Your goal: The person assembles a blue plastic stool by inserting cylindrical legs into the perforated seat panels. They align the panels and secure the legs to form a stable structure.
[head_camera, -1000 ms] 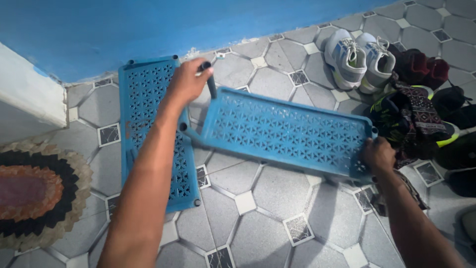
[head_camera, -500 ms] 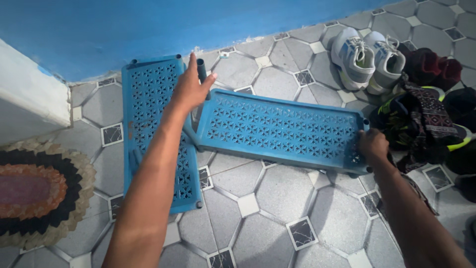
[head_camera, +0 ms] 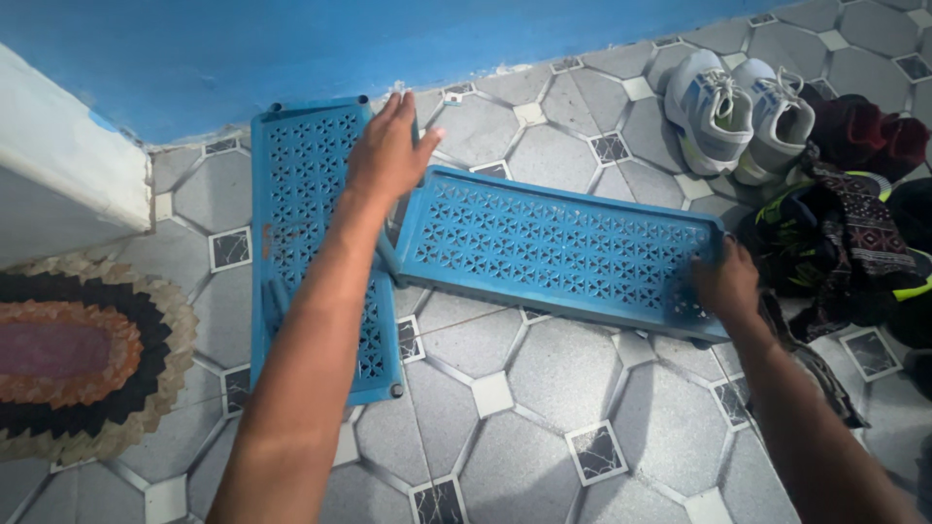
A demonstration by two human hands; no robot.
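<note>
A blue perforated shelf panel (head_camera: 558, 247) is clasped at its far end by the right hand (head_camera: 726, 283). The left hand (head_camera: 390, 150) is laid open-fingered at its other end, beside a second blue panel (head_camera: 306, 209) flat on the tiled floor (head_camera: 563, 378).

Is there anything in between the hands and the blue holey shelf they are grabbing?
No, nothing visible. The right hand already grips the right end of the blue perforated shelf, and the left hand lies over its left end, with a second blue shelf flat on the tiled floor beneath.
</note>
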